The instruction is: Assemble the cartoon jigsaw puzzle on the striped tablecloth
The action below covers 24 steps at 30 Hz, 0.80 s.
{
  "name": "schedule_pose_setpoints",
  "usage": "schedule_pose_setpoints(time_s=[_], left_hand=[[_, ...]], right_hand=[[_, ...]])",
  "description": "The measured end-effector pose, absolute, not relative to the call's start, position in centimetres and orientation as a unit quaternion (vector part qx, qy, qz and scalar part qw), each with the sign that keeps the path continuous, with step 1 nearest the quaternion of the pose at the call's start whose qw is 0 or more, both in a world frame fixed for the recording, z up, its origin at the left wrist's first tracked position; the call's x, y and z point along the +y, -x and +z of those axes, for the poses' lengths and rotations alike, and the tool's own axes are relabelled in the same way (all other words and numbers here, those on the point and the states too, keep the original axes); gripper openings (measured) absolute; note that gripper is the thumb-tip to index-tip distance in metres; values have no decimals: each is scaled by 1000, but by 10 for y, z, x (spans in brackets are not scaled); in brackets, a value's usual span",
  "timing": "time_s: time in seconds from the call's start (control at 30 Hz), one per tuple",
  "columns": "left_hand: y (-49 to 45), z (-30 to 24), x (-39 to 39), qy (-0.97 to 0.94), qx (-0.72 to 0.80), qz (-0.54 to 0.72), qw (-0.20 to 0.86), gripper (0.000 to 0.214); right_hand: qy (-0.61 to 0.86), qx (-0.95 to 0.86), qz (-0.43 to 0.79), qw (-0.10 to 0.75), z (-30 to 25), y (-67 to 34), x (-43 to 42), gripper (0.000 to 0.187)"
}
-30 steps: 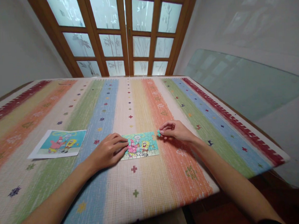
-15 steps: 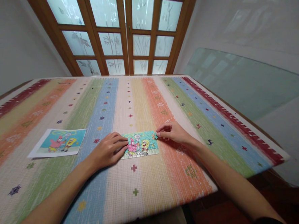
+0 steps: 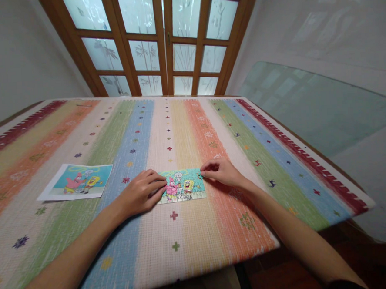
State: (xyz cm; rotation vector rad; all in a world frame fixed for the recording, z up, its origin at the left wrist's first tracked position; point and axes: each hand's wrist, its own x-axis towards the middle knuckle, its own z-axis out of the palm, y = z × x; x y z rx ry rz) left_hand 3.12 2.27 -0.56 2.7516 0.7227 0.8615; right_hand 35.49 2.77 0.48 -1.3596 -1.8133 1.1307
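Observation:
A small cartoon jigsaw puzzle point(image 3: 183, 185) lies flat on the striped tablecloth point(image 3: 185, 132). My left hand point(image 3: 141, 194) rests on the puzzle's left end, fingers curled and pressing down on it. My right hand point(image 3: 221, 172) sits at the puzzle's upper right corner, fingertips pinched on a teal puzzle piece point(image 3: 200, 175) that touches the puzzle's edge there. The piece is mostly hidden under my fingers.
A printed reference picture point(image 3: 76, 181) of the same cartoon lies on the cloth to the left. Wooden glazed doors point(image 3: 165, 41) stand behind the table. A glass pane point(image 3: 311, 106) leans against the right wall. The table's near edge is close to me.
My right hand has carried the teal piece leftward from just off the puzzle to its upper right corner. My left hand has stayed on the puzzle's left end.

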Motion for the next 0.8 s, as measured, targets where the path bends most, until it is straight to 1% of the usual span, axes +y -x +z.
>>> schedule_pose_setpoints(time_s=[0.27, 0.43, 0.6, 0.67, 0.8], left_hand=[[-31, -4, 21, -927, 238, 282, 69, 20], [-32, -1, 22, -926, 233, 288, 63, 20], [-45, 5, 19, -925, 238, 290, 63, 23], [-54, 7, 15, -933, 231, 267, 70, 26], [-74, 8, 7, -951, 226, 201, 69, 41]], right_hand=[[540, -713, 345, 284, 8, -366, 31, 8], [549, -742, 265, 278, 11, -364, 29, 9], [517, -784, 239, 247, 14, -351, 22, 9], [518, -792, 227, 229, 14, -347, 18, 11], [516, -809, 200, 200, 15, -341, 14, 16]])
